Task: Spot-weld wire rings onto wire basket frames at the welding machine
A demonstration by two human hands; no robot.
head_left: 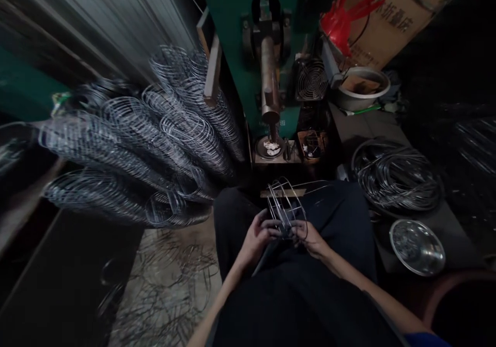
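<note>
Over my lap I hold a small wire frame (285, 207) made of curved metal rods, seen in the head view. My left hand (262, 234) grips its near left side, with the fingers curled onto the rods. On the near right side my right hand (308, 237) is closed around the wires, its fingertips close to those of the left. A long thin wire runs from the frame toward the right, above my knee. Exactly which rods each hand pinches is hard to make out in the dim light.
A green machine with a metal ram (270, 80) stands ahead. Stacks of wire rings (194, 135) lean at the left. On the right are a coil of wire (397, 176), a metal bowl (417, 247) and a white basin (360, 99). Wire scraps (166, 280) cover the floor.
</note>
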